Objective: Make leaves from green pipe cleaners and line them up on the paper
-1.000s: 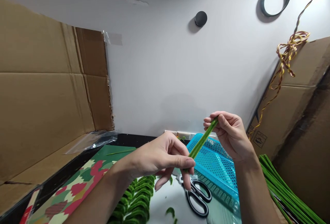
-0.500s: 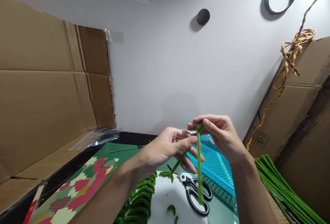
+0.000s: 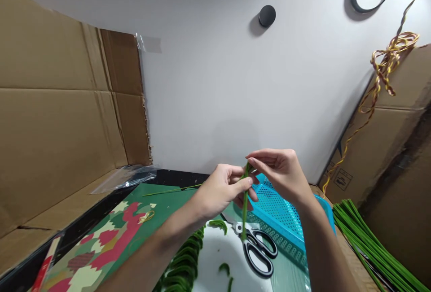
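A fuzzy green pipe cleaner [image 3: 245, 211] hangs between my two hands, its lower end dangling over the scissors. My left hand [image 3: 224, 189] pinches it between thumb and fingers. Just above, my right hand [image 3: 281, 171] grips its upper end with thumb and forefinger. Below lie black-and-white handled scissors [image 3: 258, 249] on a white sheet [image 3: 210, 260]. Short curved green pieces [image 3: 218, 225] rest on that sheet. Along its left side runs a thick row of bent green pipe cleaners [image 3: 183, 260], partly hidden by my left forearm.
A blue perforated basket [image 3: 279, 204] stands behind the scissors. To the right lies a bundle of straight green pipe cleaners [image 3: 377, 247]. A patterned green board [image 3: 111, 238] is at left. Cardboard [image 3: 60, 81] and a white wall [image 3: 235, 81] enclose the area; twisted cord [image 3: 390, 65] hangs at right.
My right hand has moved left and closer to my left hand, bringing the pipe cleaner's top along. The dangling strand has shifted left, and the left fingers are more closed.
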The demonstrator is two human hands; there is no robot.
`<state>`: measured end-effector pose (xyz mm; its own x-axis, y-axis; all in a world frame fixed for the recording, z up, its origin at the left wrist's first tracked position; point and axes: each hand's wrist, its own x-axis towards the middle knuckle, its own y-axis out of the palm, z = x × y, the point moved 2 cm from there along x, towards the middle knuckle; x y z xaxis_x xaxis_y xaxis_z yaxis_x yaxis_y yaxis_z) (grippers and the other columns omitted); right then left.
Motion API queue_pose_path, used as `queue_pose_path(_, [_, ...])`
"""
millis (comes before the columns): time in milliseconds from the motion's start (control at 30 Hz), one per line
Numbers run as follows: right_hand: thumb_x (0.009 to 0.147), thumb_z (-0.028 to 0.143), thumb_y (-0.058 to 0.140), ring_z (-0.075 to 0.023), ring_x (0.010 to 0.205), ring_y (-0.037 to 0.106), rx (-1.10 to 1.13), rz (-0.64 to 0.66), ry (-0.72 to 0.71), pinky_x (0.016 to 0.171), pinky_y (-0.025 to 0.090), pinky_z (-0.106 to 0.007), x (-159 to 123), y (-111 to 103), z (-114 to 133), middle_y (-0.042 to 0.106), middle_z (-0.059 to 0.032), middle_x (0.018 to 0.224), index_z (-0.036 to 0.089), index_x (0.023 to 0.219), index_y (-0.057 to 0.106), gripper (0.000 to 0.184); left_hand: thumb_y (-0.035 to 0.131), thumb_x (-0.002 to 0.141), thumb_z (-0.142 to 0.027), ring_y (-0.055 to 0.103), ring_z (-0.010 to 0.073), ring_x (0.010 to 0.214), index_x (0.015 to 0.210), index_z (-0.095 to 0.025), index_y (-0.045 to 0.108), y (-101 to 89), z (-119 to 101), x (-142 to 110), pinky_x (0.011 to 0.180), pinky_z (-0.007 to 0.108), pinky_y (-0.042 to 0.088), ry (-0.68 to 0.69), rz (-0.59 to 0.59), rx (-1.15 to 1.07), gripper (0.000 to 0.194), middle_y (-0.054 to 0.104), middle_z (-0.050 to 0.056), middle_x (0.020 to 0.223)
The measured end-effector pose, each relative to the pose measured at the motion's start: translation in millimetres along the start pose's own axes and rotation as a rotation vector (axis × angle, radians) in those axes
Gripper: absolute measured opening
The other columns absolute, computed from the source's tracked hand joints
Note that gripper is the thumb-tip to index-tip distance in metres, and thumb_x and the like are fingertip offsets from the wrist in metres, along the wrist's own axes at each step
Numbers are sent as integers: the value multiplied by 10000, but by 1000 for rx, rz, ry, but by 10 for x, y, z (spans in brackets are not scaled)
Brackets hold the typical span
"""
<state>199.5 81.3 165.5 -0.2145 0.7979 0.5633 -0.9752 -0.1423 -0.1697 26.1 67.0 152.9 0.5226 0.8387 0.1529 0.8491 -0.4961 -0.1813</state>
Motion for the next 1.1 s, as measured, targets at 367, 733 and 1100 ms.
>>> queue_pose_path(367, [981, 276, 631, -142, 707, 683, -345, 48, -23, 698, 567, -300, -6, -52, 8, 771, -3, 837, 242, 1001, 820, 193, 600, 1021, -382, 732, 193, 728, 986, -140, 761, -49, -1, 8, 702, 313, 555, 120, -188, 237, 292, 757, 59, 866])
queue_pose_path(733, [970, 246, 641, -128, 637, 587, -325, 125, 7, 621, 489, -297, -43, -122, 91, 633, 45, 677, 232, 1190, 712, 231, 811, 878, -458, 788, 192, 645, 932, -101, 788, -79, -18, 16, 543, 219, 541, -42, 1, -11, 362, 787, 93, 897])
queue_pose_path(1100, [953, 227, 612, -140, 729, 683, -616, 97, -18, 665, 501, -284, -67, -66, 74, 751, 7, 802, 228, 999, 793, 187, 899, 722, -324, 750, 195, 690, 854, -131, 803, -68, 157, 91, 732, 339, 653, -93, -34, -21, 253, 719, 26, 727])
